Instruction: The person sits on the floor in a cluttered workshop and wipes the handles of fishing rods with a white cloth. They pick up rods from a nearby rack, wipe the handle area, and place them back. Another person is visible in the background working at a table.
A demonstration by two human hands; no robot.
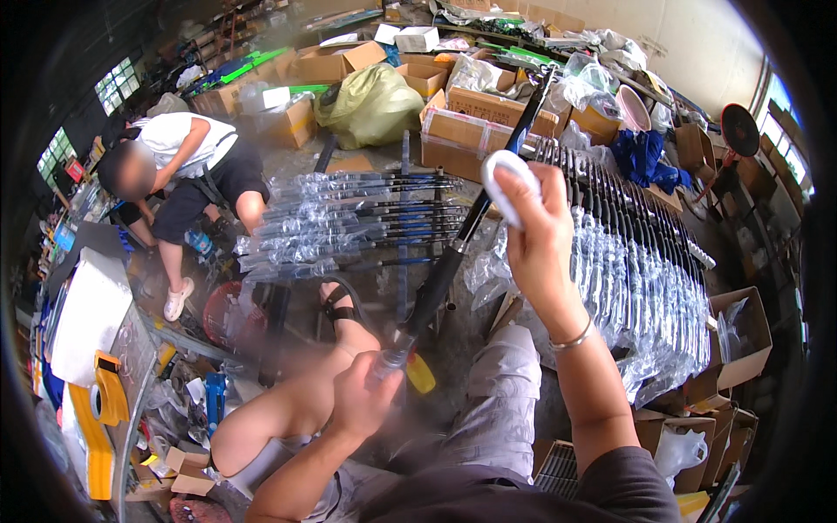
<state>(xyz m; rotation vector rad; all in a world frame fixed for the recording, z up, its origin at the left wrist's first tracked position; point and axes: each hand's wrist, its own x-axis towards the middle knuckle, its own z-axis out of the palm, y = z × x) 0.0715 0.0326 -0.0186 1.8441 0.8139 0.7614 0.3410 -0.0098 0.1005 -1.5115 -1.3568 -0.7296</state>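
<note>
A black telescopic fishing rod (440, 276) slants across the middle, its thick handle low and its thinner end up and to the right. My left hand (366, 394) is closed round the butt end, where clear plastic shows. Higher up, my right hand (539, 213) pinches a white rounded thing (510, 185), like a roll or pad, against the rod's upper part. Whether it is tape or cloth I cannot tell. To the right of that hand stands a dense row of similar rods (636, 270), their handles wrapped in clear plastic.
More plastic-wrapped rods (349, 218) lie on a rack ahead. At the left another person (196, 157) bends forward. Cardboard boxes (488, 122) and a yellow-green sack (370, 105) stand behind. A cluttered table (131, 383) holds a yellow tape roll (109, 392). An open box (741, 340) sits at the right.
</note>
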